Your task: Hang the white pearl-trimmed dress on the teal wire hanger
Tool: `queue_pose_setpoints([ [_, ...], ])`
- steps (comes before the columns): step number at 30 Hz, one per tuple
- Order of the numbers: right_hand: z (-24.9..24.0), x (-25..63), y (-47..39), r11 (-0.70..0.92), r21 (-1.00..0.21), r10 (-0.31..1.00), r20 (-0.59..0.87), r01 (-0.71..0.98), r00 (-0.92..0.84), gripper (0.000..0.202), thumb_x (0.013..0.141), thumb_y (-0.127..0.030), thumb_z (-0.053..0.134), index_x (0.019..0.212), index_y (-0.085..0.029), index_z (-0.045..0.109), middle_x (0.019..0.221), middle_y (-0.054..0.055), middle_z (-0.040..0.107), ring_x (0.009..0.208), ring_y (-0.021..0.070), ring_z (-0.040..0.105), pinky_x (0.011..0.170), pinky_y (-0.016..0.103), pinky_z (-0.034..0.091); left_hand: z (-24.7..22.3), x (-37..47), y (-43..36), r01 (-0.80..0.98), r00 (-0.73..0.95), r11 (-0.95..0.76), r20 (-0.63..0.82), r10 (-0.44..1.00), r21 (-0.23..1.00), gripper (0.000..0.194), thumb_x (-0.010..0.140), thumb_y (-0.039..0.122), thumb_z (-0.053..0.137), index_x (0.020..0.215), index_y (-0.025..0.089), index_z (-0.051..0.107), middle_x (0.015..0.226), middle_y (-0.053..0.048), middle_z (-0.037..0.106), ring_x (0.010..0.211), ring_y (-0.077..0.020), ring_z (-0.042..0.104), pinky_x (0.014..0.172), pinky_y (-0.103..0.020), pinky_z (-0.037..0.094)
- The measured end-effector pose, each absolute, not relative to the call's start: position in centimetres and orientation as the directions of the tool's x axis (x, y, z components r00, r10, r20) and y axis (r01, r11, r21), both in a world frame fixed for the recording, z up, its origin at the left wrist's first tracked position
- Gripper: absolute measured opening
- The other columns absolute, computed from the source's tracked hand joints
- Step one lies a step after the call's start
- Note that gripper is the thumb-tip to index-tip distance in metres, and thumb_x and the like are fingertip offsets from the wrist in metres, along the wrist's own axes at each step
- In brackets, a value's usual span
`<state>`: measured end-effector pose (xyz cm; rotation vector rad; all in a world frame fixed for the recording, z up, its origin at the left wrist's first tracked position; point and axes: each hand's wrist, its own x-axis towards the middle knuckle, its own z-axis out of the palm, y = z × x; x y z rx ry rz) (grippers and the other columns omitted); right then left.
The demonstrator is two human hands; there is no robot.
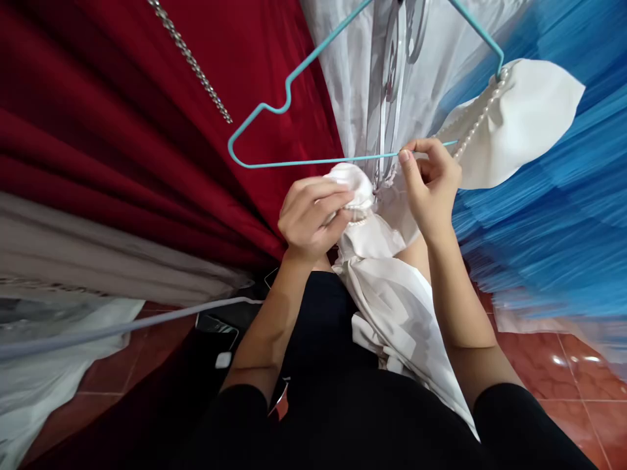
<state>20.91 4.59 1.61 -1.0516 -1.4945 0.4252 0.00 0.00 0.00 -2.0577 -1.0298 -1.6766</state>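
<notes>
Head view: white garment (396, 294) bunched on lap, lower folds hard to separate. Left hand (309, 215) has fingers curled, nearly closed, gripping its pearl-trimmed upper part; grip partly hidden. Right hand (435, 186) pinches turquoise hanger (313, 162) by bottom bar, thumb against index, other fingers folded. Hanger top cut off by frame. Red fabric (235, 85) and blue fabric (548, 215) behind.

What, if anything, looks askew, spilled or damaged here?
The white garment sits lopsided: its pearl strap hangs on the right end of the teal hanger, while the hanger's left end is bare and more white cloth is bunched in the left hand. No spill or damage is visible.
</notes>
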Motion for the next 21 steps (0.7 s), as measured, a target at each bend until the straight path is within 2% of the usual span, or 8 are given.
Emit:
queue_pose_setpoints([
  [4, 1.3, 20.3, 4.0, 0.543, -0.764, 0.787, 0.608, 0.348, 0.106, 0.044, 0.101, -0.071, 0.056, 0.1, -0.028, 0.064, 0.061, -0.007, 0.033, 0.052, 0.0093, 0.029, 0.053, 0.028, 0.031, 3.7, 2.3, 0.9, 0.689, 0.139, -0.681, 0.876, 0.463, 0.25, 0.023, 0.097, 0.016, 0.061, 0.106, 0.03, 0.076, 0.121, 0.0, 0.079, 0.123, -0.0253, 0.072, 0.118, -0.052, 0.052],
  [7, 1.2, 19.7, 3.0, 0.555, -0.751, 0.773, 0.624, 0.358, 0.109, 0.036, 0.104, -0.063, 0.057, 0.107, -0.029, 0.067, 0.062, -0.006, 0.032, 0.052, 0.0098, 0.031, 0.054, 0.029, 0.032, 4.1, 2.7, 2.0, 0.692, 0.167, -0.643, 0.795, 0.584, 0.327, 0.025, 0.099, 0.014, 0.06, 0.112, 0.028, 0.076, 0.115, -0.002, 0.081, 0.11, -0.0236, 0.075, 0.111, -0.047, 0.053],
  [11, 2.0, 20.7, 1.7, 0.583, -0.647, 0.626, 0.743, 0.491, 0.236, 0.03, 0.108, -0.052, 0.054, 0.113, -0.029, 0.072, 0.071, -0.003, 0.048, 0.061, 0.0115, 0.047, 0.07, 0.035, 0.051, 3.1, 1.9, 3.1, 0.674, 0.136, -0.651, 0.808, 0.574, 0.349, 0.023, 0.099, 0.012, 0.061, 0.105, 0.028, 0.077, 0.108, 0.0, 0.082, 0.101, -0.0226, 0.074, 0.102, -0.045, 0.051],
  [14, 3.5, 23.5, 2.5, 0.597, -0.424, 0.356, 0.901, 0.681, 0.249, 0.034, 0.102, -0.051, 0.063, 0.126, -0.029, 0.071, 0.111, 0.005, 0.069, 0.105, 0.0213, 0.067, 0.106, 0.051, 0.053, 2.9, 1.1, 3.6, 0.664, 0.13, -0.66, 0.815, 0.564, 0.351, 0.024, 0.095, 0.009, 0.063, 0.101, 0.028, 0.077, 0.104, 0.002, 0.081, 0.096, -0.0219, 0.072, 0.101, -0.045, 0.05],
  [15, 3.9, 24.6, 3.2, 0.588, -0.338, 0.301, 0.935, 0.734, 0.189, 0.046, 0.096, -0.049, 0.071, 0.136, -0.027, 0.068, 0.129, 0.009, 0.069, 0.126, 0.0268, 0.063, 0.117, 0.056, 0.047, 3.0, 1.0, 3.7, 0.663, 0.138, -0.659, 0.807, 0.574, 0.355, 0.024, 0.095, 0.009, 0.063, 0.101, 0.028, 0.077, 0.104, 0.002, 0.081, 0.096, -0.0219, 0.072, 0.102, -0.046, 0.049],
  [17, 4.8, 26.5, 4.8, 0.596, -0.275, 0.337, 0.938, 0.754, 0.077, 0.063, 0.088, -0.031, 0.077, 0.148, -0.021, 0.061, 0.147, 0.014, 0.066, 0.145, 0.0294, 0.057, 0.129, 0.054, 0.039, 3.1, 0.8, 3.7, 0.665, 0.142, -0.649, 0.79, 0.596, 0.37, 0.024, 0.095, 0.01, 0.062, 0.102, 0.028, 0.076, 0.104, 0.002, 0.08, 0.097, -0.0221, 0.071, 0.105, -0.047, 0.048],
  [19, 5.5, 27.9, 6.2, 0.59, -0.348, 0.453, 0.89, 0.729, 0.058, 0.055, 0.084, -0.009, 0.068, 0.139, -0.018, 0.069, 0.138, 0.012, 0.073, 0.134, 0.0245, 0.067, 0.121, 0.042, 0.049, 3.2, 0.6, 3.7, 0.664, 0.128, -0.641, 0.786, 0.605, 0.385, 0.025, 0.096, 0.01, 0.061, 0.102, 0.028, 0.076, 0.104, 0.001, 0.079, 0.097, -0.0226, 0.07, 0.106, -0.048, 0.047],
  [21, 6.3, 29.2, 7.3, 0.534, -0.433, 0.52, 0.846, 0.726, 0.122, 0.044, 0.085, -0.001, 0.057, 0.117, -0.022, 0.079, 0.112, 0.006, 0.081, 0.105, 0.0191, 0.076, 0.098, 0.033, 0.057, 3.4, 0.3, 3.5, 0.65, 0.117, -0.648, 0.791, 0.601, 0.396, 0.025, 0.096, 0.009, 0.061, 0.099, 0.029, 0.077, 0.102, 0.0, 0.079, 0.095, -0.023, 0.069, 0.105, -0.048, 0.046],
])
